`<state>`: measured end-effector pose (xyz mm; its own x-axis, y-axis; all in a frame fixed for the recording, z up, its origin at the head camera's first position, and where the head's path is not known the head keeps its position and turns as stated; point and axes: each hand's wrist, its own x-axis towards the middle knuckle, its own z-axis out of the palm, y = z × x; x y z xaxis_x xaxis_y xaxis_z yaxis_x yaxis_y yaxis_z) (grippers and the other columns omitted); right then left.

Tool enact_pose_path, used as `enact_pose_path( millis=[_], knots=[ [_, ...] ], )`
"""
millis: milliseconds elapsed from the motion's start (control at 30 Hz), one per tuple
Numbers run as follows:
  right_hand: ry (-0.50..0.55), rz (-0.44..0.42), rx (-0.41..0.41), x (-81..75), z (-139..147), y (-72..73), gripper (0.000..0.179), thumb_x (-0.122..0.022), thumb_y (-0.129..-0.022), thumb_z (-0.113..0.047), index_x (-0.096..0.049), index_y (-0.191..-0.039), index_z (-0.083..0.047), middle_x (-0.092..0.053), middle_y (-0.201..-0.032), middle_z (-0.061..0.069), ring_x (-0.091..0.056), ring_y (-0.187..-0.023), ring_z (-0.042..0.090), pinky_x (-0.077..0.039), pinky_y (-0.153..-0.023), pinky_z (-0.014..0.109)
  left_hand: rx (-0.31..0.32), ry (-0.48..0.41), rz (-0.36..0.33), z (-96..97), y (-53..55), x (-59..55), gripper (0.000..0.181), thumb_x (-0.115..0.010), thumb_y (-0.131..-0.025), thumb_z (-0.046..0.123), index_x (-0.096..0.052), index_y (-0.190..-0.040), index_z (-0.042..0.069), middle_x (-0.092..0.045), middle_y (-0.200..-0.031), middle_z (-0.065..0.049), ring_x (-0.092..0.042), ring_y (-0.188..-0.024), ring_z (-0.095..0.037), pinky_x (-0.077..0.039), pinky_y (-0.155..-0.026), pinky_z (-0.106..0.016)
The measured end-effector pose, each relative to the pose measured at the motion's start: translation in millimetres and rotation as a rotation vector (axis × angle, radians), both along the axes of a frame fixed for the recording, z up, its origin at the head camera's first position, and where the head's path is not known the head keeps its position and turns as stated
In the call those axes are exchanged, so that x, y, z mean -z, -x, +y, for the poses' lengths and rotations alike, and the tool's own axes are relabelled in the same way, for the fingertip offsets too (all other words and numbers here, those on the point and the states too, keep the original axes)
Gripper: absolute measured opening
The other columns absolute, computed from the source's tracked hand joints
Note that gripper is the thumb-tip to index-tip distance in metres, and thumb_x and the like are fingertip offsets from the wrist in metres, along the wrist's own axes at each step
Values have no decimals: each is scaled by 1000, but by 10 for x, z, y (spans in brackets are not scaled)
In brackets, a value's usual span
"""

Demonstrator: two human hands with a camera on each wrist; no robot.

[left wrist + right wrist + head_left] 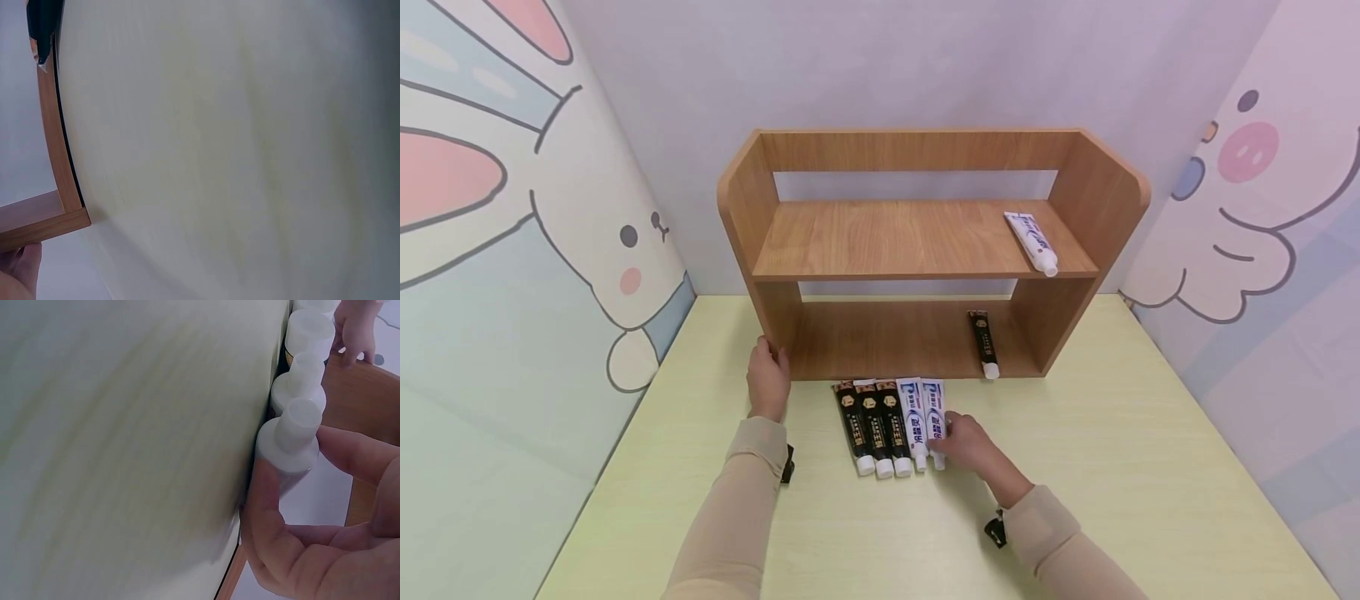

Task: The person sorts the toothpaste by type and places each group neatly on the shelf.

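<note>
My right hand (972, 446) pinches the rightmost white toothpaste tube (935, 408) of a row on the table. In the right wrist view, thumb and fingers sit on either side of that tube's shoulder, just below its white cap (299, 425). Another white toothpaste tube (913, 412) lies against its left side, and three black toothpaste tubes (871, 421) continue the row leftward, all caps toward me. At the lower left of the wooden shelf (887, 342), my left hand (767, 385) grips the front edge of the side panel (47, 230).
On the upper board, near the right end, a white toothpaste tube (1032, 243) lies with its cap at the front edge. A black toothpaste tube (982, 343) lies on the lower board at the right. The pale table (1150, 467) ends at cartoon-printed walls on both sides.
</note>
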<state>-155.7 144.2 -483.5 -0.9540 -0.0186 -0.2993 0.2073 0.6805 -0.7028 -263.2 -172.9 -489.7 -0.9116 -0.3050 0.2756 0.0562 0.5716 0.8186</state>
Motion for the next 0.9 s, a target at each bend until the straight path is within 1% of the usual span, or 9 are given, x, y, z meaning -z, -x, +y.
enact_pose_path(
  millis=[267,600,700,900],
  knots=[
    [7,-43,19,22,-16,13,49,-74,-85,-10,-53,-124,9,-60,-85,8,-56,-74,20,-50,-60,31,6,-2,-5,2,-5,-10,29,-54,-100,10,-46,-125,-1,-55,-116,-22,-58,-106,-38,-50,-88,-52],
    [90,-54,39,19,-6,7,50,-73,-83,-5,-51,-125,10,-60,-87,10,-57,-75,22,-51,-63,33,7,-4,-21,8,-8,-18,30,-54,-101,11,-45,-127,-1,-54,-118,-21,-57,-107,-37,-49,-89,-52],
    [110,-62,44,29,-2,10,54,-74,-82,-5,-49,-128,10,-61,-89,10,-57,-76,22,-51,-63,33,4,0,-21,5,-5,-19,29,-54,-101,11,-46,-126,-1,-54,-116,-21,-57,-106,-37,-50,-88,-51],
    [105,-73,48,24,4,-2,64,-75,-81,-4,-44,-135,11,-60,-92,10,-56,-78,22,-50,-64,33,-5,8,-24,4,-2,-11,27,-54,-100,11,-47,-123,-1,-54,-114,-21,-58,-105,-37,-51,-86,-51]
  ],
)
